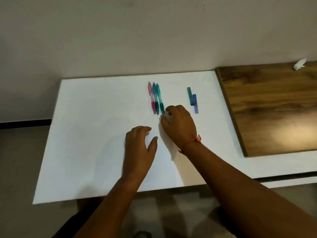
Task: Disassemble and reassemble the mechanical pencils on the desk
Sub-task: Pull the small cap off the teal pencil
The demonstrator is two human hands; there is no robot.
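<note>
Nearest, the left hand lies low over the white tabletop, fingers loosely bent, thumb apart, holding nothing. Just beyond it and to the right, the right hand, with a red thread band at the wrist, reaches forward. Its thumb and forefinger curl in on the near tip of the right teal pencil and appear to pinch it, though blur softens the contact. The hand hides nothing else of the row.

That pencil lies flat, pointing away, side by side with the middle teal pencil and the pink pencil on its left. All three have clear tinted barrels and darker grips at the near end.

Well apart to the right lie a teal case and a blue case, touching. Further right sits a wooden board, with a small white crumpled thing at its far edge.
</note>
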